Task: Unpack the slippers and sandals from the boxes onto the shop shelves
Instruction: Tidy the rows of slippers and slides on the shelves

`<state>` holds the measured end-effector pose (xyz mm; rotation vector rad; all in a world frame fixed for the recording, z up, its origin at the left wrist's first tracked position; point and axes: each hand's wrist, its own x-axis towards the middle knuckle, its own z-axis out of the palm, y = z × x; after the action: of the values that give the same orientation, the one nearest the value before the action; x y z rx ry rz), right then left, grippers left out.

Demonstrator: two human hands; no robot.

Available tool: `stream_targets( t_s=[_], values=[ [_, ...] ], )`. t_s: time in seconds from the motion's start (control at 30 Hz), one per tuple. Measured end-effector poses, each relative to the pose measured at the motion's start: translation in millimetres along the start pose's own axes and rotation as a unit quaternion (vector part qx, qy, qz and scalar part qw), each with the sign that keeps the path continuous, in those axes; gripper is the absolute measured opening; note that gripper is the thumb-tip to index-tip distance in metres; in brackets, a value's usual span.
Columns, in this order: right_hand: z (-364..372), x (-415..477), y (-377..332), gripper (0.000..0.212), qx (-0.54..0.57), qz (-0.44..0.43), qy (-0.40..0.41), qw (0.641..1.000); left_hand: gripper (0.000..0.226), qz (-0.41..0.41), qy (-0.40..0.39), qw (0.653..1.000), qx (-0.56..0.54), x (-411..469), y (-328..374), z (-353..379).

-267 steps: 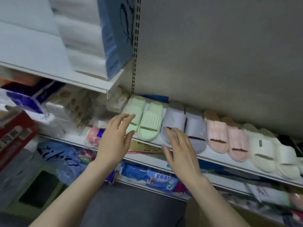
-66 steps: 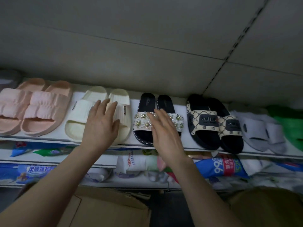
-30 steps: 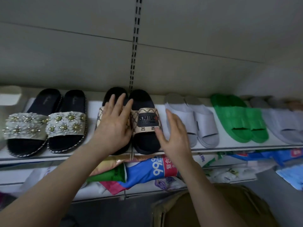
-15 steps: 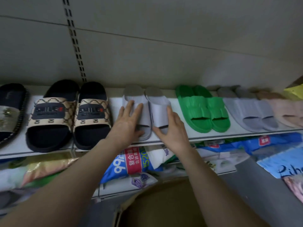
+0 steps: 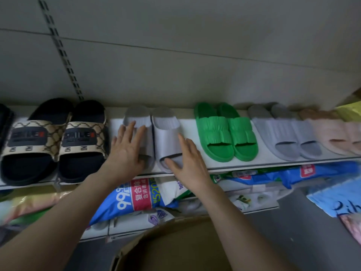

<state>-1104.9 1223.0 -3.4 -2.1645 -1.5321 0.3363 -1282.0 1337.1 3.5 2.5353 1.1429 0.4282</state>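
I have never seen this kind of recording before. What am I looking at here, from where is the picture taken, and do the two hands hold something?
There is no machine here. A person wears a wide-angle camera on the head, and it looks forward and down, so you see the person's own two bare arms reaching out from the bottom of the picture.

In front is a white shop shelf with slippers standing in pairs. From left to right: a black pair with patterned beige straps, a pale grey pair, a bright green pair, another grey pair and a blurred pinkish pair at the right edge.

The left hand lies flat on the left slipper of the pale grey pair. The right hand touches the right slipper at its outer side and toe. Both hands are open; neither grips or lifts anything.

Below are bagged goods, and a cardboard box sits at the bottom.
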Motion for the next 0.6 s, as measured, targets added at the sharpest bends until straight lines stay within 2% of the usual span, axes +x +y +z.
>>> stream_targets(
  t_s=[0.13, 0.23, 0.3, 0.43, 0.6],
  values=[
    [-33.5, -11.2, 35.1, 0.069, -0.015, 0.014, 0.095, 0.995, 0.081, 0.075, 0.071, 0.994, -0.039, 6.9, 35.9, 6.7],
    [-57.3, -10.0, 77.1, 0.066, -0.058, 0.052, 0.162, 0.984, 0.079, 0.117, 0.069, 0.989, -0.061, 23.4, 67.0, 16.8],
    [-72.1, -2.9, 109.9, 0.066, -0.067, 0.073, 0.179, 0.979, 0.081, 0.142, 0.057, 0.987, -0.057, 36.6, 88.3, 31.8],
    [-100.3, 25.6, 162.7, 0.080, -0.061, 0.091, 0.147, 0.983, 0.084, 0.141, 0.034, 0.988, -0.049, 64.3, 133.6, 69.1],
    [-110.6, 62.4, 195.0, 0.093, -0.058, 0.061, 0.063, 0.994, 0.101, 0.057, -0.013, 0.996, -0.065, 100.2, 166.4, 102.4]
  ],
)
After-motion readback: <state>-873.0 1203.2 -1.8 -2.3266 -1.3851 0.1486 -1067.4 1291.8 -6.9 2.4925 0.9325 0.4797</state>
